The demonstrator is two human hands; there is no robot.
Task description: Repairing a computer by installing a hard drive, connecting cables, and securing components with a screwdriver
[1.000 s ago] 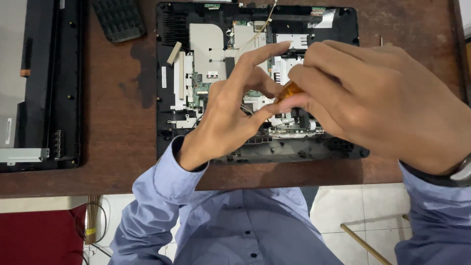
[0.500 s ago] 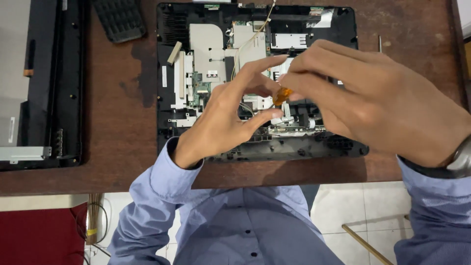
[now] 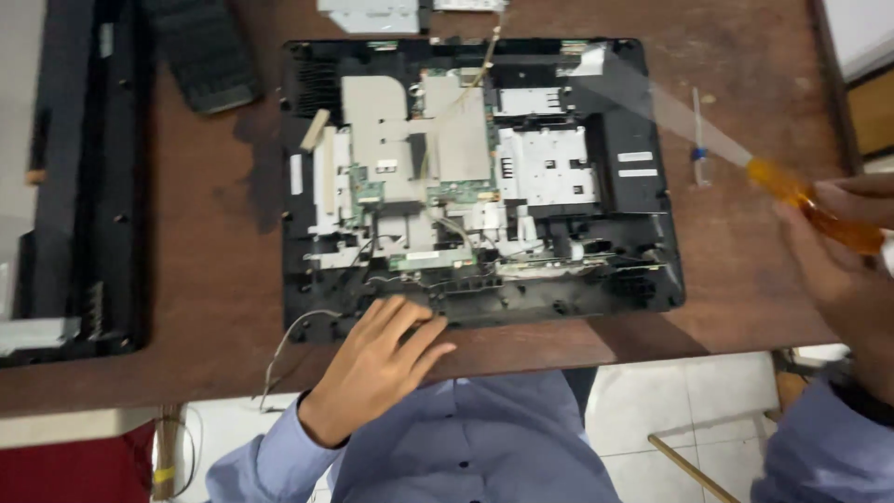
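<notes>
Wood, dark brown and worn, forms the table above white floor tiles. Centred on it lies an opened black laptop base showing silver shields, a green board and white labels near its right edge. The left hand rests loosely spread on its near edge; to its right, the right hand grips an orange-handled screwdriver.

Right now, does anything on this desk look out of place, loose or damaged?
The black opened laptop base lies bare, its boards exposed. A thin grey loose wire trails off its front left corner over the brown wooden table edge, beside the left hand. The right hand holds an orange-handled screwdriver, blurred. No damage shows.
</notes>
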